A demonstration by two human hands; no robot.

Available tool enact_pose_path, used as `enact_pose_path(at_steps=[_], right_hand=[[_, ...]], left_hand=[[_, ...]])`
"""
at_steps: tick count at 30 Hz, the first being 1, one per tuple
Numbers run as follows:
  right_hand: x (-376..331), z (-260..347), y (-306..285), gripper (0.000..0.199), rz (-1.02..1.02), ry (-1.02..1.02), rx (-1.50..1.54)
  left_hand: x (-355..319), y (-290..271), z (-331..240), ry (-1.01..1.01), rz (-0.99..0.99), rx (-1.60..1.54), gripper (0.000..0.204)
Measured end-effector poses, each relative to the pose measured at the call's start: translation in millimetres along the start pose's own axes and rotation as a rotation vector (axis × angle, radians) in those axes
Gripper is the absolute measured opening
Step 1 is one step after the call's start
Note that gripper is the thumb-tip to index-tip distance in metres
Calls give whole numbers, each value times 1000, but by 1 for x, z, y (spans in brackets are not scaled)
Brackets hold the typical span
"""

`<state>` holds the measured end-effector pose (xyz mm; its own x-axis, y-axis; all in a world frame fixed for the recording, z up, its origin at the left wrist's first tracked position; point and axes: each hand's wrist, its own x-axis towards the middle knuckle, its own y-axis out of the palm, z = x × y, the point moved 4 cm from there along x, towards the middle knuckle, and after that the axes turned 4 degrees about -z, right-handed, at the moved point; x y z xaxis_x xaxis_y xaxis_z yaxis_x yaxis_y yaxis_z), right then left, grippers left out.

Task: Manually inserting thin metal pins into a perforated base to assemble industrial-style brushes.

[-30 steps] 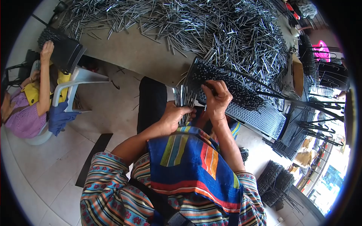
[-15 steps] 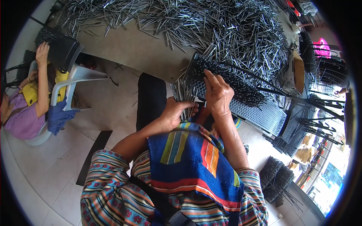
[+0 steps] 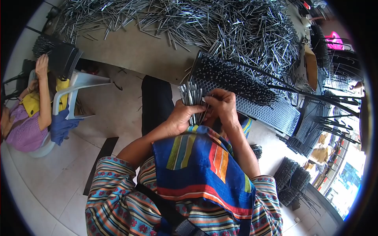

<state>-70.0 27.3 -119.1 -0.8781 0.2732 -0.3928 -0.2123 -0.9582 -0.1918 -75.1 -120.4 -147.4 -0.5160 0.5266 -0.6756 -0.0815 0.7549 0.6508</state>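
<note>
My left hand [image 3: 183,117] is wrapped round an upright bundle of thin grey metal rods [image 3: 191,94], held just above my lap. The rod tips stick up past my thumb. At the right edge of the bundle, my right hand [image 3: 223,105] is closed in a pinch on what looks like one thin rod; its fingers partly hide it. Beyond my right hand lies a slanted black perforated rack [image 3: 267,114]. Many short dark rods [image 3: 232,80] stand in the holes across its upper part, while honeycomb holes show along the near side.
A large heap of loose metal rods [image 3: 177,23] covers the far part of the table [image 3: 126,51]. At left, another person [image 3: 29,118] works at a similar rack beside a white plastic chair [image 3: 80,86]. Racks with hooked rods [image 3: 334,122] and an open cardboard box [image 3: 310,69] stand at right.
My right hand has come off the rods in the rack and moved left and nearer, to the bundle in my left hand. My left hand has stayed nearly in place.
</note>
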Motion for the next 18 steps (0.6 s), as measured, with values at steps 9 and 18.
enact_pose_path(at_steps=[9,18], right_hand=[[6,26,-31,9,-526,-576,125],[9,17,-26,8,-485,-566,113]], left_hand=[[2,-5,6,55,-93,190,14],[7,-4,5,9,-130,184,16]])
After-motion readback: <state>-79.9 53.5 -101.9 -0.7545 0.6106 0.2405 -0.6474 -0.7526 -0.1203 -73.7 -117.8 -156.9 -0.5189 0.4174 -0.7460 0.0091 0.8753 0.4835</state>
